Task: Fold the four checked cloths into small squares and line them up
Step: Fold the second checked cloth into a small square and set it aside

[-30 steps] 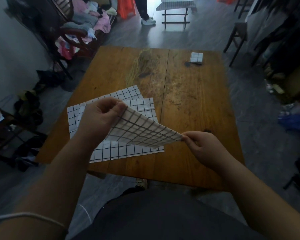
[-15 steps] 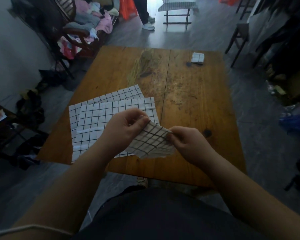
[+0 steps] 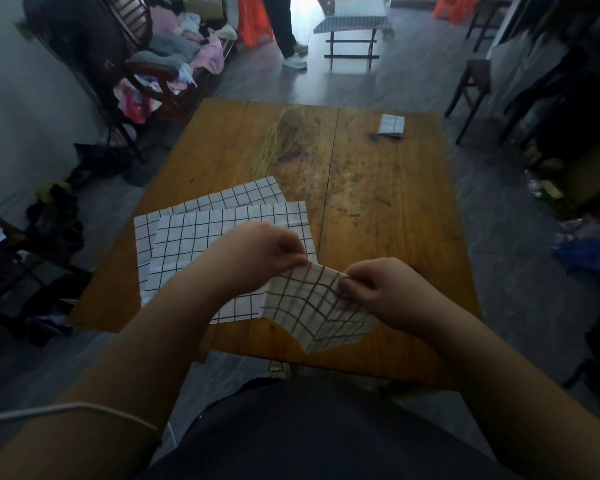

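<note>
Roughly a quarter done, by my reckoning: one folded square [image 3: 391, 125] sits at the far right of the bench [image 3: 378, 209], well apart from the rest. A second checked cloth [image 3: 319, 313] sags above the near edge, seemingly doubled. The left hand [image 3: 260, 258] pinches its top edge at one corner and the right hand [image 3: 378, 289] at the other. It needs further folds. Two more lie flat at the left, the upper cloth [image 3: 229, 226] overlapping the lower cloth [image 3: 243, 195], neither yet folded small.
</note>
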The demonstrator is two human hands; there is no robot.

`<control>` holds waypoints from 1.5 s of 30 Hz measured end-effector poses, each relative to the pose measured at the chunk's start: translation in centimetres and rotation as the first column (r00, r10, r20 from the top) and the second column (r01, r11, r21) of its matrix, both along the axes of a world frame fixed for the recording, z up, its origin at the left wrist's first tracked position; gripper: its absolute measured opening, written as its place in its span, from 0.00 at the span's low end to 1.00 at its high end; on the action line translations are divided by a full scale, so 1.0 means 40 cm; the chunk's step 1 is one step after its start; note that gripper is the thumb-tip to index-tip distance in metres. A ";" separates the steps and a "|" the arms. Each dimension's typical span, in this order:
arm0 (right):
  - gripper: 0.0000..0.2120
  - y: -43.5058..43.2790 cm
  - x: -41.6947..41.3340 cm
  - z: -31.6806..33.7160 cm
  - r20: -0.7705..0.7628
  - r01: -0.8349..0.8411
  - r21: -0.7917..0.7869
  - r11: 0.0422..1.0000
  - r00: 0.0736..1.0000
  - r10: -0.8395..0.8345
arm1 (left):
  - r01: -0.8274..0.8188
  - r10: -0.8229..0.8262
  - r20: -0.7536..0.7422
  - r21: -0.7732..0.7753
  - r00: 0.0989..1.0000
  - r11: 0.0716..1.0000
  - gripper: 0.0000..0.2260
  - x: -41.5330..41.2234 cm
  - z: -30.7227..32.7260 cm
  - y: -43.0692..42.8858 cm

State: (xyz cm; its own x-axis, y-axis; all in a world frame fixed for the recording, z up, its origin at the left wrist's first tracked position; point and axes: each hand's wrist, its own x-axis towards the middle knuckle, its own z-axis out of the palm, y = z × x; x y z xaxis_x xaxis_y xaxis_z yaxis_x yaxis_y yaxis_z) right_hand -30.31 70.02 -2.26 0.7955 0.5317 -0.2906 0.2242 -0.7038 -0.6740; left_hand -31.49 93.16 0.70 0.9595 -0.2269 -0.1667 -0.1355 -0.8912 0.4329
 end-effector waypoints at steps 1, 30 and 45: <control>0.08 -0.007 0.002 0.003 -0.017 0.010 0.008 1.000 1.000 -0.010 | -0.020 0.020 0.001 -0.041 1.000 0.999 0.03 0.004 -0.002 0.016; 0.23 -0.020 -0.002 -0.070 0.068 0.125 0.275 0.953 0.987 -0.148 | -0.115 0.139 0.068 -0.274 0.988 0.955 0.10 -0.059 -0.175 -0.105; 0.10 -0.019 0.014 -0.070 0.339 0.122 0.261 0.958 0.917 -0.209 | -0.276 0.287 -0.096 -0.664 0.953 0.695 0.07 -0.055 -0.158 -0.086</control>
State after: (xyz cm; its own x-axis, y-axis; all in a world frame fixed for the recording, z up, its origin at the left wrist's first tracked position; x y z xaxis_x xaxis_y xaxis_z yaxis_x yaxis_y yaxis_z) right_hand -29.77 69.25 -5.08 0.9047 0.4003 0.1462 0.3757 -0.5873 -0.7169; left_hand -33.68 89.71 -5.63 0.9979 0.0074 -0.0651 0.0632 -0.3726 0.9258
